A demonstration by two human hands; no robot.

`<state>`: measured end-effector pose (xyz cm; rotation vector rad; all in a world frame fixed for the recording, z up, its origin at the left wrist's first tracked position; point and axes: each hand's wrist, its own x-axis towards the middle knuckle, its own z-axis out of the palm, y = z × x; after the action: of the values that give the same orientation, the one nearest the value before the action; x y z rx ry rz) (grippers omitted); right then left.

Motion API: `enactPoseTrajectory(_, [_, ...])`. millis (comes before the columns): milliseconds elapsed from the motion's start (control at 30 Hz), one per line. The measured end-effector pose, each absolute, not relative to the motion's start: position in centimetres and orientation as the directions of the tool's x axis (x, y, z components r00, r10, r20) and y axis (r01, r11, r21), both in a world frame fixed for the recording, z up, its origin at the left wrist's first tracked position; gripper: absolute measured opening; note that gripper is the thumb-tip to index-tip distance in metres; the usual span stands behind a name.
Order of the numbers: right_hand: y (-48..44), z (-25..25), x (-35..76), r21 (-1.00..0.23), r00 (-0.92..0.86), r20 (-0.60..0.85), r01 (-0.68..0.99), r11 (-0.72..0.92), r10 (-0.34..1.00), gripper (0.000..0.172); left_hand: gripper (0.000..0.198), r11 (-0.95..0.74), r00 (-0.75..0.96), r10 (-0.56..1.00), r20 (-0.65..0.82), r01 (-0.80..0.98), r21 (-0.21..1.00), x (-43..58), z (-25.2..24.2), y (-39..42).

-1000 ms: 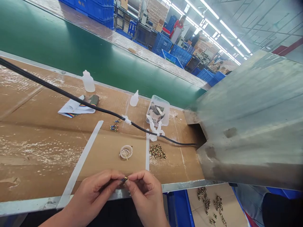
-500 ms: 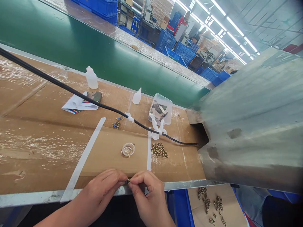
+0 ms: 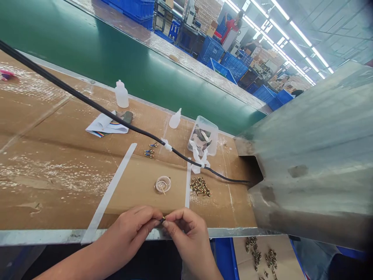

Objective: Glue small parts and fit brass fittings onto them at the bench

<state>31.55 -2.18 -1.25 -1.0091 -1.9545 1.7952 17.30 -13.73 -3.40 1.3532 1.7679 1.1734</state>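
The left hand (image 3: 131,227) and right hand (image 3: 188,233) hold a small brass fitting (image 3: 162,220) between them, fingers pinched narrow on it, just above the metal front edge (image 3: 43,237) of the cardboard-covered desk (image 3: 43,155). Directly ahead lie a round clear plastic dish (image 3: 162,185) and a heap of loose brass fittings (image 3: 200,186). Farther on, a black cable (image 3: 186,157) crosses the desk, passing near wired fittings (image 3: 149,153), a clear plastic tub (image 3: 203,136) and a white squeeze bottle (image 3: 175,119).
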Motion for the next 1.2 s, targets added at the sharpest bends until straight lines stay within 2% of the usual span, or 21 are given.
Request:
enactPoseTrajectory(67, [-2.2,-1.5,31.5,-0.953,-0.687,-0.295,0.259,-0.157,0.664,0.017,0.017,0.094,-0.302,0.953,0.031,0.390,0.916,17.3,-3.3,-13.6])
enactPoseTrajectory(133, [-2.3,-1.6,31.5,-0.951,-0.685,-0.305,0.250,-0.180,0.662,0.021,0.017,0.090,-0.313,0.949,0.039,0.388,0.917,17.3,-3.4,-13.6])
enactPoseTrajectory(400, [-2.4,-1.4,31.9,-0.917,-0.707,-0.154,0.362,0.166,0.690,0.017,0.019,0.034,-0.303,0.944,0.133,0.487,0.873,17.7,-3.9,-13.8])
enactPoseTrajectory(533, [-2.4,-1.0,31.8,-0.888,-0.722,-0.085,0.368,0.276,0.687,0.015,0.019,0.038,-0.300,0.944,0.137,0.511,0.859,17.9,-3.9,-13.9])
enactPoseTrajectory(1000, [-1.5,-0.6,31.5,-0.849,-0.807,0.019,0.299,0.436,0.590,0.014,0.019,0.089,-0.301,0.951,0.073,0.493,0.866,17.5,-3.9,-13.3])
enactPoseTrajectory(1200, [-0.8,-0.1,31.3,-0.828,-0.863,0.008,0.278,0.488,0.505,0.015,0.019,0.098,-0.307,0.949,0.071,0.502,0.859,17.6,-3.7,-13.2])
